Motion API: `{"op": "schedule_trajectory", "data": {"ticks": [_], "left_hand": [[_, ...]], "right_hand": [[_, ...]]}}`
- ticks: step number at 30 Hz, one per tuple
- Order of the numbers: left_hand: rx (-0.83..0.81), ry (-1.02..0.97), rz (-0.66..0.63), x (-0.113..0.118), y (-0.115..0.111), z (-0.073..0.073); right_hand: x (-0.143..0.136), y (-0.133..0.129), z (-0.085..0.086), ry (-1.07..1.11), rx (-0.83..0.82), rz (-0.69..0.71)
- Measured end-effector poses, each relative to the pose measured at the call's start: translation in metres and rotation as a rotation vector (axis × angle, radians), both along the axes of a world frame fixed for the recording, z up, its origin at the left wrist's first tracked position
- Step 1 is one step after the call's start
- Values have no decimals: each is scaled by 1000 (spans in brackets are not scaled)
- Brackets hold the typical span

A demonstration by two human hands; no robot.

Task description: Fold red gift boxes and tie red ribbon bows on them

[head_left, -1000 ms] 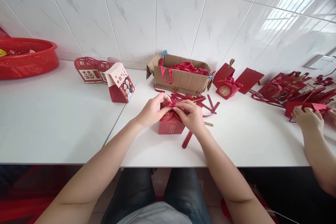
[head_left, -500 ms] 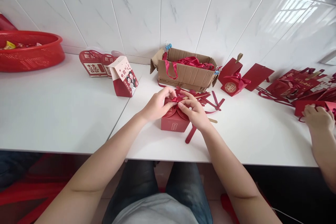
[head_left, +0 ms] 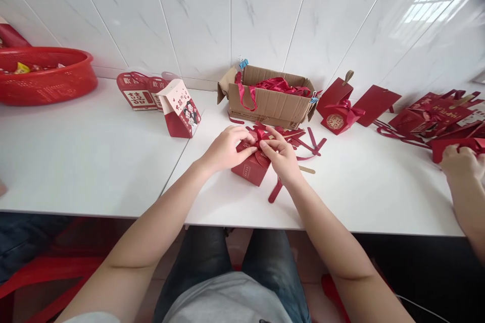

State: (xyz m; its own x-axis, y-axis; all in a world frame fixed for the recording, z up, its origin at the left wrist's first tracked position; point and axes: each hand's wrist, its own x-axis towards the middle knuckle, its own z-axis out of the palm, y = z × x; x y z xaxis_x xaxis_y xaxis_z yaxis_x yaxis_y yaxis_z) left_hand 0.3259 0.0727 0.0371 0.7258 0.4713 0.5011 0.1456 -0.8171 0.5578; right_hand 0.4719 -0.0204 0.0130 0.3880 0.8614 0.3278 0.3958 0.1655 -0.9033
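Ribbon (head_left: 260, 133), satiny and red, is pinched by the left hand (head_left: 228, 147) and the right hand (head_left: 283, 158), each grip closed on it, atop a red card box (head_left: 250, 172) on the table (head_left: 125, 171); the card box's pale label (head_left: 246, 170) is too small to read. Behind, a corrugated carton (head_left: 265, 106) holds tangled ribbons (head_left: 278, 87). Leftward, arch-topped bags (head_left: 135, 96) read 歡喜 and 囍; rightward, a small box (head_left: 344, 125) bears a round gold emblem (head_left: 335, 121).

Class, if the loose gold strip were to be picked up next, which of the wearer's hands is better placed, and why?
Probably the right hand: the gold strip lies beside its wrist, whereas the left hand would have to reach past the red box. Both hands are at its bow.
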Motion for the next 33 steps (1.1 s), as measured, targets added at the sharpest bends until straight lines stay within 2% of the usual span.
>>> {"op": "schedule_trajectory", "data": {"ticks": [7,12,14,18,22,29,33], "left_hand": [[-25,-32,140,7,16,-5],[-212,10,5,1,27,-4],[-239,17,-5,0,28,-4],[-206,-45,49,1,26,-8],[-95,-119,99,4,23,-11],[-79,-100,63,7,21,-10],[-91,-85,48,7,20,-8]], "right_hand": [[0,0,-4,-70,-60,-27],[-4,-4,-3,-210,-102,12],[-4,-6,-3,-232,-123,14],[-1,-5,-5,-288,-95,11],[5,-5,-3,-392,-48,34],[19,0,2,-502,91,94],[21,6,2,-522,155,69]]}}
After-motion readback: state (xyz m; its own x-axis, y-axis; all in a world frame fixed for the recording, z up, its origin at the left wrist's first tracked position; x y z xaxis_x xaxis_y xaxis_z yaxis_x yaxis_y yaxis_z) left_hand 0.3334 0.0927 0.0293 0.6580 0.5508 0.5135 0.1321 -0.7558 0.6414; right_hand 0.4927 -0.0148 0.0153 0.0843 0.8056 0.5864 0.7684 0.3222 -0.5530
